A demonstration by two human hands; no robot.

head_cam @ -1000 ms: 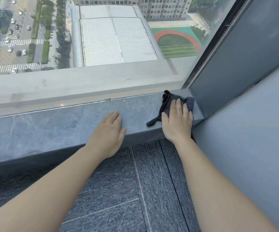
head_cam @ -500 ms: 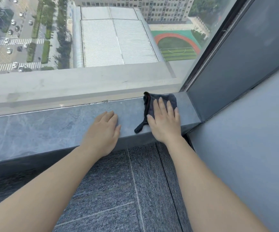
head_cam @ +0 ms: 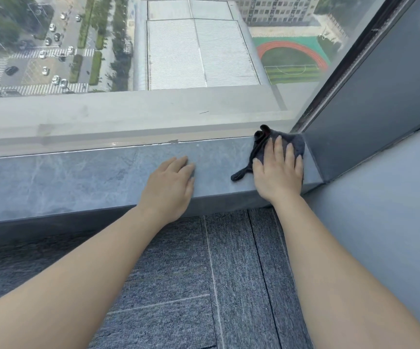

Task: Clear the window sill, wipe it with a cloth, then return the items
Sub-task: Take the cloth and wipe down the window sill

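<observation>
A grey stone window sill (head_cam: pixel 65 180) runs across the view below the glass. At its right end lies a dark grey cloth (head_cam: pixel 293 142), pushed into the corner by the window frame. My right hand (head_cam: pixel 278 172) lies flat on the cloth with fingers spread, pressing it onto the sill. A black edge strip of the cloth (head_cam: pixel 241 173) trails out to the left of that hand. My left hand (head_cam: pixel 170 187) rests palm down on the bare sill near its front edge, holding nothing. No other items are on the sill.
A dark window frame post (head_cam: pixel 334 79) and a grey wall (head_cam: pixel 392 210) close off the sill on the right. Grey carpet tiles (head_cam: pixel 204 285) cover the floor below. Through the glass (head_cam: pixel 178 59) I see rooftops and streets far below.
My right hand slid the cloth left along the sill, then back right into the corner by the frame. My left hand stayed flat on the sill.
</observation>
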